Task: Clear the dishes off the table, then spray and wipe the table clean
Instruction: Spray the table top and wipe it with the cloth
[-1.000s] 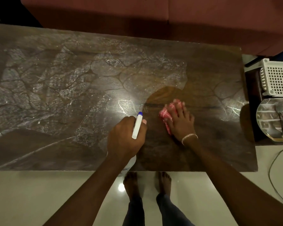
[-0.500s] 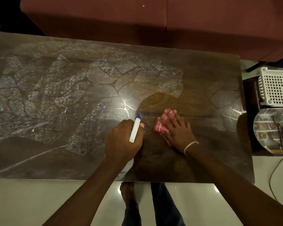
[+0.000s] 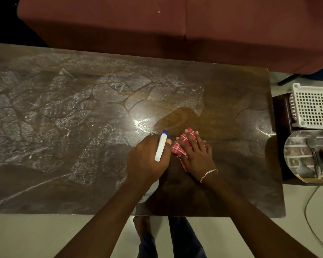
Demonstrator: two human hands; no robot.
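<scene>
The cloth [image 3: 177, 148] lies right of the desk's [image 3: 63, 192] middle, pinned under the right hand [image 3: 196, 154], whose grip is flat with fingers straight, likely to spread pressure for wiping. The left hand [image 3: 145, 162] has its grip curled round the bottle [image 3: 161, 146] just beside, nozzle forward, ready to spray. Whitish film [image 3: 67, 112] to the left probably comes next.

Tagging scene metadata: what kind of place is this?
Probably a home living room: a dark wooden table stands right before a maroon sofa, with a white plastic basket on a small stand beside it and a glossy pale floor underfoot.
</scene>
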